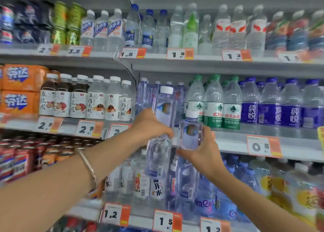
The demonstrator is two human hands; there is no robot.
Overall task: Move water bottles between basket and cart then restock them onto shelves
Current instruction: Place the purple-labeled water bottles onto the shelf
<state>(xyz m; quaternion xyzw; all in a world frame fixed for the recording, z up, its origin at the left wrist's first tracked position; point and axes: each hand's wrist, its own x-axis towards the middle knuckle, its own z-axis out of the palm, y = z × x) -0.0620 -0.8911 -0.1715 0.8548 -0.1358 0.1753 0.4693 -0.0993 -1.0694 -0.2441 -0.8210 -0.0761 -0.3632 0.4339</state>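
At the drinks shelves, in front of the middle shelf, we have both hands raised with a water bottle in each. Our left hand is curled round the middle of a tall clear bottle with a white cap. The bottle leans a little, its cap up to the right and level with the caps on the shelf, while its lower end hangs down in front of the shelf below. Our right hand grips a second clear bottle from below and behind, thumb under its base and fingers wrapped round its right side. It stands nearly upright, just to the right of the tall one and close to our left fingertips, before the front edge of the middle shelf. Whether the two bottles touch, we cannot tell.

Behind the tall bottle stands a row of similar clear bottles at the left end of that shelf section. To their right are bottles with green labels, then bottles with purple labels. A price tag reading 0.8 hangs on the shelf edge beneath them. To the left are bottles with white labels and orange packs. A thin bracelet circles our left wrist.
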